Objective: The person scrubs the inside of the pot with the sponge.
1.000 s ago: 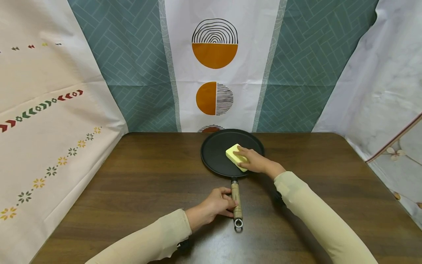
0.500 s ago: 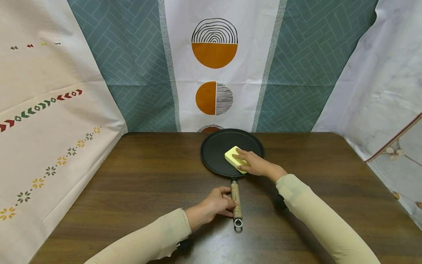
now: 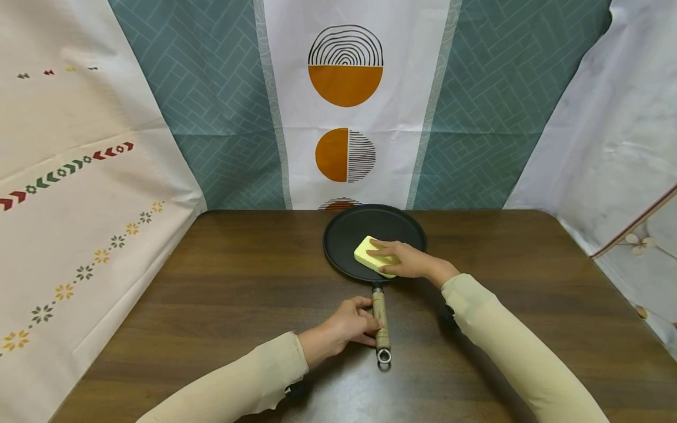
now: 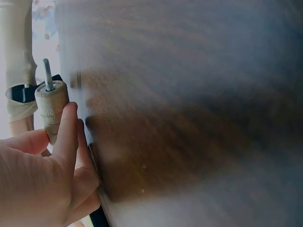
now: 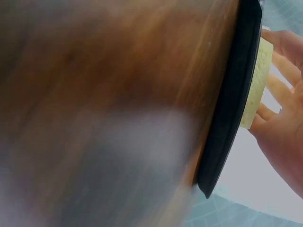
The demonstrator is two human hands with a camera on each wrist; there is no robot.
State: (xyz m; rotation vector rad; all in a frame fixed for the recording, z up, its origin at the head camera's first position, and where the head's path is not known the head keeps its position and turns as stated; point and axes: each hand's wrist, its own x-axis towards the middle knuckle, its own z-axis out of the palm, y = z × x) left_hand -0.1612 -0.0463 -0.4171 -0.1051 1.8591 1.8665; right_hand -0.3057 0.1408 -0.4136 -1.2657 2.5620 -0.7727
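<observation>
A round, flat black frying pan [image 3: 344, 235] lies near the far edge of the table, its wooden handle [image 3: 380, 317] pointing back toward me. My left hand [image 3: 346, 326] grips that handle between thumb and fingers. The left wrist view shows the handle's end [image 4: 51, 106] with its metal ring just above the fingers. On the pan's near right part sits a yellow rectangular sponge [image 3: 365, 252], held under the spread fingers and thumb of my right hand [image 3: 407, 259]. In the right wrist view the sponge [image 5: 258, 85] stands flat against the pan's surface.
The brown wooden table [image 3: 238, 282] spreads around the pan. A patterned teal and white cloth [image 3: 222, 117] hangs right behind its far edge. Cream cloth [image 3: 95, 176] drapes at the left and pale marbled cloth [image 3: 608, 147] at the right.
My right hand has slid the sponge left and slightly nearer across the pan, and the sponge has turned a little. The left hand keeps its grip on the handle.
</observation>
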